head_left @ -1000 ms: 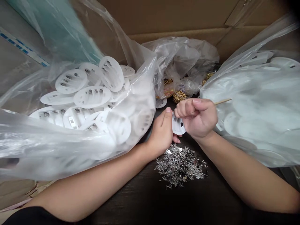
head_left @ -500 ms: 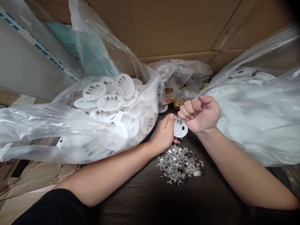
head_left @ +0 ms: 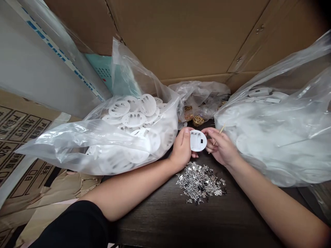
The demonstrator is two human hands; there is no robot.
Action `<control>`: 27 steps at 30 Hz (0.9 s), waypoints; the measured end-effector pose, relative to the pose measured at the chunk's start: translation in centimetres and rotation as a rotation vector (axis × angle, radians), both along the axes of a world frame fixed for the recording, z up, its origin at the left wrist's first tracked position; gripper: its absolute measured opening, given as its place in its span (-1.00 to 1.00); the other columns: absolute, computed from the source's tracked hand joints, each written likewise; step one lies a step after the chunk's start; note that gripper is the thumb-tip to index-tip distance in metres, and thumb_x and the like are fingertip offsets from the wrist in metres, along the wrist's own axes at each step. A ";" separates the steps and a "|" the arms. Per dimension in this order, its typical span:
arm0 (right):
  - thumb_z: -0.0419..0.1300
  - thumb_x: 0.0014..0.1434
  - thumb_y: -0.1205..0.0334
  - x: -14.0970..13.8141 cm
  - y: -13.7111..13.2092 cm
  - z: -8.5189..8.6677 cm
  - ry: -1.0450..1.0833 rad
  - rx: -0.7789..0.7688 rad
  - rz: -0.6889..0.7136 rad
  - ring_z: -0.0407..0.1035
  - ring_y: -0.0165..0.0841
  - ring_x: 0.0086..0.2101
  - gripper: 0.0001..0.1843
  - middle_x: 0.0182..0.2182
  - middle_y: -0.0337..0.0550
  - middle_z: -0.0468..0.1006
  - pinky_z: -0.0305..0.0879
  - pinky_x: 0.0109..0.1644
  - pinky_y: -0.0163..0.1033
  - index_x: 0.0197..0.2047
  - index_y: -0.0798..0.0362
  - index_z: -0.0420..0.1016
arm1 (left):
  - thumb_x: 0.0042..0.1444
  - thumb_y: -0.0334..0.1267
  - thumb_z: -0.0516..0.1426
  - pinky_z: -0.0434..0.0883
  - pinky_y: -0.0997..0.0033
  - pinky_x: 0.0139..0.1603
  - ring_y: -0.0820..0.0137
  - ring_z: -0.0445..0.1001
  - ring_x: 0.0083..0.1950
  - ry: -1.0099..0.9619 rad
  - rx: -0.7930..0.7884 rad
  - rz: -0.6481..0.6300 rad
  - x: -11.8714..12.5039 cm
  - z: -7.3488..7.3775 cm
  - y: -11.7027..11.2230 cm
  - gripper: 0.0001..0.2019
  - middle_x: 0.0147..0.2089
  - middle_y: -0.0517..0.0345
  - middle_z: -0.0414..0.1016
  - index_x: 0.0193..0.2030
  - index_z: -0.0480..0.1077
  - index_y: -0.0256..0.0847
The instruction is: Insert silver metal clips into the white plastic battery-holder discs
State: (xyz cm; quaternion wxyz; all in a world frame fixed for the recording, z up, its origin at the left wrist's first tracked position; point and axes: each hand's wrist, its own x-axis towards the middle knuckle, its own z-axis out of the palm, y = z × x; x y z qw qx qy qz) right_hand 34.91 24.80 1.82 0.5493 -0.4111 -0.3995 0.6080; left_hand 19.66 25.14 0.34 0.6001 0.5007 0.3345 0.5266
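Observation:
My left hand (head_left: 183,148) pinches a round white plastic disc (head_left: 198,140) with small dark slots in its face. My right hand (head_left: 219,146) is at the disc's right edge, its fingertips close to or touching it. A thin wooden stick (head_left: 222,129) pokes up from between my right fingers. Below both hands lies a loose pile of small silver metal pieces (head_left: 199,182), apart from my hands.
A clear plastic bag of white discs (head_left: 134,137) lies to the left, and another bag (head_left: 269,137) lies to the right. Gold-coloured metal pieces (head_left: 198,120) sit in plastic behind my hands. Cardboard box walls (head_left: 181,38) stand behind, above a dark wooden surface (head_left: 160,220).
My right hand has loosened from a tight fist and turned, with the stick now pointing up. The disc shows more of its slotted face. The view has shifted, showing more cardboard.

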 end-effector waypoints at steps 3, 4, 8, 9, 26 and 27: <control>0.45 0.08 -0.06 -0.5 -0.1 -0.5 0.038 0.018 0.036 -0.16 -0.60 -0.67 -0.59 -0.68 -0.43 0.15 -0.23 -0.63 -0.39 -0.17 0.08 0.55 | 0.42 0.24 -0.11 0.24 0.51 -0.75 0.46 0.28 -0.71 0.009 0.005 0.004 0.0 0.1 0.0 -0.51 -0.60 0.27 0.33 -0.04 0.26 -0.20; 0.46 0.07 -0.06 -0.6 -0.1 -0.6 0.045 0.031 0.038 -0.16 -0.61 -0.67 -0.58 -0.68 -0.43 0.16 -0.23 -0.63 -0.39 -0.18 0.08 0.55 | 0.43 0.24 -0.12 0.24 0.50 -0.75 0.46 0.28 -0.71 0.010 0.011 0.006 -0.1 0.1 0.0 -0.51 -0.60 0.28 0.33 -0.04 0.26 -0.20; 0.48 0.05 -0.01 -0.8 0.1 -0.8 0.051 0.042 0.047 -0.17 -0.61 -0.68 -0.60 -0.68 -0.44 0.18 -0.21 -0.63 -0.38 -0.18 0.07 0.54 | 0.42 0.24 -0.10 0.22 0.50 -0.76 0.46 0.29 -0.69 0.024 0.038 0.026 -0.1 0.0 0.1 -0.51 -0.57 0.26 0.33 -0.05 0.27 -0.19; 0.48 0.05 0.00 -0.7 0.1 -0.9 0.050 0.035 0.055 -0.17 -0.61 -0.68 -0.60 -0.67 -0.44 0.19 -0.21 -0.63 -0.38 -0.17 0.06 0.53 | 0.43 0.24 -0.10 0.21 0.51 -0.76 0.47 0.30 -0.69 0.030 0.041 0.032 -0.1 0.0 0.1 -0.51 -0.56 0.26 0.34 -0.05 0.27 -0.19; 0.48 0.05 0.01 -0.1 0.5 -1.3 0.064 -0.009 0.121 -0.12 -0.62 -0.67 -0.59 -0.64 -0.43 0.24 -0.15 -0.62 -0.41 -0.14 0.06 0.52 | 0.41 0.25 -0.06 0.22 0.53 -0.77 0.50 0.28 -0.68 0.070 0.047 0.037 0.0 -0.3 0.3 -0.52 -0.55 0.26 0.33 -0.05 0.29 -0.18; 0.47 0.06 0.01 -0.1 0.5 -1.3 0.062 -0.011 0.119 -0.11 -0.62 -0.67 -0.59 -0.64 -0.42 0.24 -0.15 -0.62 -0.41 -0.13 0.06 0.52 | 0.41 0.25 -0.05 0.22 0.53 -0.76 0.50 0.28 -0.68 0.078 0.044 0.039 0.0 -0.3 0.3 -0.52 -0.54 0.26 0.33 -0.05 0.30 -0.18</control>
